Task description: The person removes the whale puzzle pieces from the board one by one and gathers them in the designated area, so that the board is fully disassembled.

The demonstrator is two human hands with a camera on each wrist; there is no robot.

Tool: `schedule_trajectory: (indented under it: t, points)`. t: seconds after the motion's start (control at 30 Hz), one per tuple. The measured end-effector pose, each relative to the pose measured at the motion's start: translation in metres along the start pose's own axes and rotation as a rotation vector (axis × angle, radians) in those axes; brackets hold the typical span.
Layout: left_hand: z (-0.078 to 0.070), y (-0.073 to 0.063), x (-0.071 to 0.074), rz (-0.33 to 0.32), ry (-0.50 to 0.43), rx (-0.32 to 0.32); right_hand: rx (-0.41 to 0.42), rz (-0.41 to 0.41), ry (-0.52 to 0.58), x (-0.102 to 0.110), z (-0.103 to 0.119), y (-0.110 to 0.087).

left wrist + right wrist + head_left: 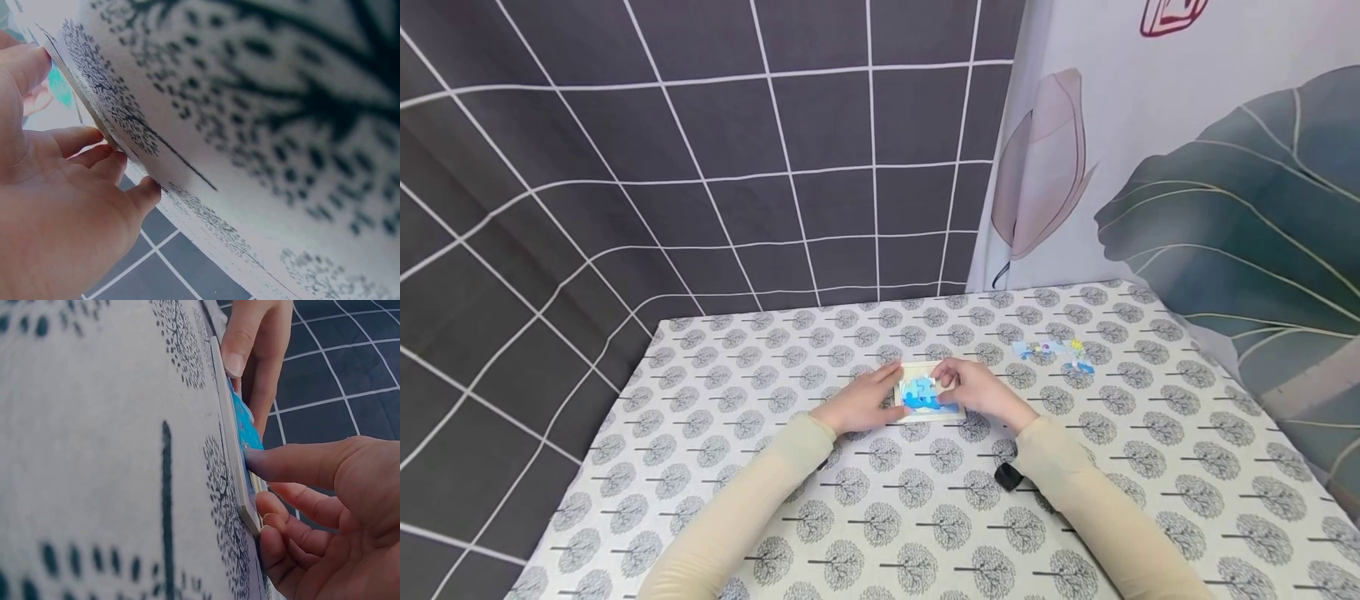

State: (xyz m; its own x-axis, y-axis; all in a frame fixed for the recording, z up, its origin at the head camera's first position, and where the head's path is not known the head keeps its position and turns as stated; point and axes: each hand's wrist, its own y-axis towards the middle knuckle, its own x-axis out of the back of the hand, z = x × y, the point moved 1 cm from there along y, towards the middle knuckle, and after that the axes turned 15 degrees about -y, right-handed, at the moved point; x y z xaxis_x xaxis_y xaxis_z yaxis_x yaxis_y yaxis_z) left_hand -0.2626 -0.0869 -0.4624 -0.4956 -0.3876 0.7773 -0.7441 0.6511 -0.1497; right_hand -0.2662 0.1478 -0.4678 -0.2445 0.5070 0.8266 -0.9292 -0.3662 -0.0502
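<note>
A small jigsaw puzzle tray (pixel 913 417) with a pale rim lies on the table, and joined blue puzzle pieces (pixel 919 392) sit inside it. At the tray's left side rests my left hand (pixel 863 402), thumb low on the rim and fingers fairly straight toward the upper corner. My right hand (pixel 977 390) is over the tray's right part. In the right wrist view its thumb (pixel 269 464) lies on a blue piece, with the other fingers curled at the tray edge; the piece there is mostly hidden. The left wrist view shows left fingertips (pixel 94 134) against the rim.
Several loose puzzle pieces (pixel 1051 350), blue with some yellow and purple, lie farther back on the right. A tree-patterned cloth (pixel 880 500) covers the table. A dark gridded curtain (pixel 820 208) hangs behind, and a pale leaf-printed one (pixel 1045 167) hangs to the right.
</note>
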Motion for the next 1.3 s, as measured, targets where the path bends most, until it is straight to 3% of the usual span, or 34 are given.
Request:
schedule_trajectory:
  t: [1.3]
  points:
    - [-0.0017, -0.0017, -0.0005, 0.016, 0.011, -0.002, 0.034, -0.006, -0.011, 0.0004, -0.0015, -0.0021]
